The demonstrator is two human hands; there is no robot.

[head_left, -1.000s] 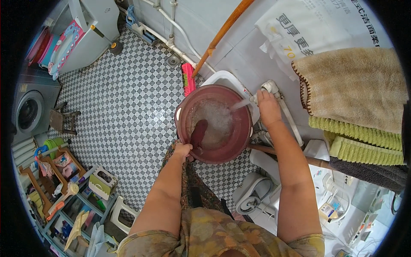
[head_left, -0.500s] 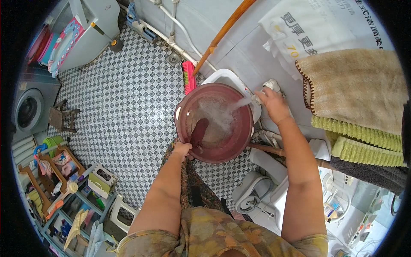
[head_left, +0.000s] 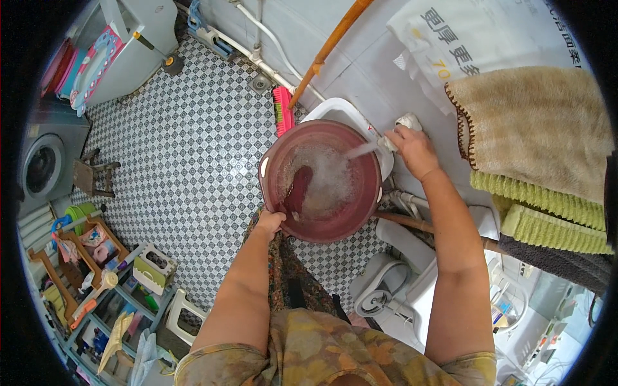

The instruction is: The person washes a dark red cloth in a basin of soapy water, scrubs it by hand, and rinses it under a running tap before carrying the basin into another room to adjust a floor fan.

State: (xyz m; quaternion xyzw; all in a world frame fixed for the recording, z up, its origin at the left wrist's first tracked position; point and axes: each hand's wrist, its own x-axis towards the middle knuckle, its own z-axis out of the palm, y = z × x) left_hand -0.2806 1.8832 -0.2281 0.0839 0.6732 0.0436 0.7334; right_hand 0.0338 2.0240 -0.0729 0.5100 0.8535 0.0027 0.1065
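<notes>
A round maroon basin [head_left: 355,226] holds frothy water, with a dark red cloth [head_left: 301,184] partly under it on the left side. My left hand [head_left: 271,222] grips the basin's near-left rim, its thumb over the edge. On the far right, my right hand [head_left: 412,149] is closed around a white tap [head_left: 389,142] by the wall. A stream of water [head_left: 362,150] runs from the tap into the basin. Most of my right fingers are hidden behind the hand. Beneath the basin's far side shows a white sink [head_left: 341,110].
A pink brush [head_left: 283,110] and a wooden pole [head_left: 328,51] stand beyond the basin. Towels [head_left: 534,128] hang at the right. A small wooden stool [head_left: 94,174] and a washing machine [head_left: 48,164] are at the left, above a cluttered shelf rack [head_left: 138,305].
The dark red cloth has slid away from my left hand, down into the water. Froth covers more of the basin. My right hand remains at the tap while the water runs.
</notes>
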